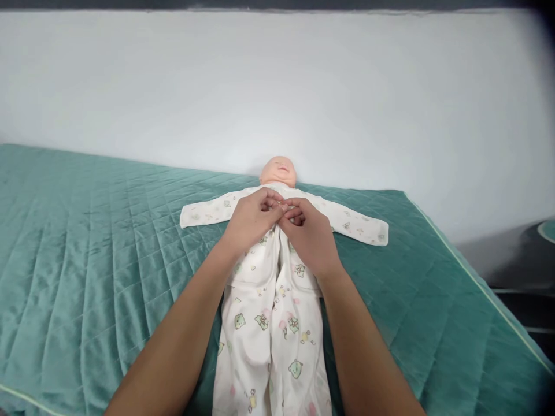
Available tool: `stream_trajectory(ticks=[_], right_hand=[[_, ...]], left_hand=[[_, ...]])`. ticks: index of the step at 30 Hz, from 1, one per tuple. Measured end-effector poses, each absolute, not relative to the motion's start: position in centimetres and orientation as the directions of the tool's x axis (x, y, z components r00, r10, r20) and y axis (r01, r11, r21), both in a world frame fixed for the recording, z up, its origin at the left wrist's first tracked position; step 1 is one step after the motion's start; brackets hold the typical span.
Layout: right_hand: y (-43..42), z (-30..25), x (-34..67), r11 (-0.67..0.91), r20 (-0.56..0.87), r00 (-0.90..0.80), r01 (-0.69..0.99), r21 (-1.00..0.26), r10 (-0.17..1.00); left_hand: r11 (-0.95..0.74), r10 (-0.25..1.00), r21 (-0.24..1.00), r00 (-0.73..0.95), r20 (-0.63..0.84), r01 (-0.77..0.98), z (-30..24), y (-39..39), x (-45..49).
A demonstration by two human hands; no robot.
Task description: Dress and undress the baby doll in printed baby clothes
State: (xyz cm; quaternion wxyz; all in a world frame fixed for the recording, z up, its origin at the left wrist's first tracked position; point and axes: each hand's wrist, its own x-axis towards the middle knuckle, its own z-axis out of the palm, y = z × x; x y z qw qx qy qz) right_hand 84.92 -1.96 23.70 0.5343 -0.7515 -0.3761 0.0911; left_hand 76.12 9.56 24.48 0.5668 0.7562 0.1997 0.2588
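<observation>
A baby doll lies on its back, dressed in a white baby top printed with small bears. Its sleeves stretch out to both sides. White trousers in the same print cover the legs and run toward me. Over the chest, my left hand and my right hand meet, their fingertips pinched together on the front edges of the top. Whatever fastener may be between the fingertips is hidden. Below the hands the front of the top hangs slightly parted along the middle.
A green quilted cover with a pale piped edge lies under the doll. Behind the doll's head rises a white wall. Dark items, partly out of view, stand past the cover's right edge.
</observation>
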Motion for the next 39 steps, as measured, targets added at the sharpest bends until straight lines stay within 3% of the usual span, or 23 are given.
stream_trajectory(ticks=[8,20,26,29,34,39], right_hand=[[-2.0,23.8,85.0,-0.144,0.232,0.686,0.443,-0.885,0.689],[-2.4,24.3,84.8,-0.195,0.237,0.654,0.517,-0.833,0.718],[-2.4,24.2,85.4,-0.029,0.199,0.691,0.304,-0.952,0.695],[-2.8,24.6,85.7,-0.093,0.169,0.742,0.298,-0.950,0.649],[-4.2,26.4,85.3,-0.348,0.108,0.677,0.501,-0.793,0.728],[-5.2,27.7,83.7,-0.489,0.030,0.604,0.672,-0.556,0.796]], left_hand=[[-0.317,0.610,0.948,0.769,0.189,0.019,24.3,9.6,76.4],[-0.157,0.604,0.988,0.792,0.091,0.006,25.2,10.1,75.7],[-0.148,0.599,0.989,0.794,0.103,-0.017,25.0,10.4,75.6],[-0.149,0.567,0.988,0.816,0.114,-0.035,25.1,10.7,75.3],[-0.241,0.466,0.970,0.876,0.123,-0.008,25.6,10.8,74.0],[-0.308,0.471,0.949,0.877,0.098,0.060,24.9,10.2,72.1]])
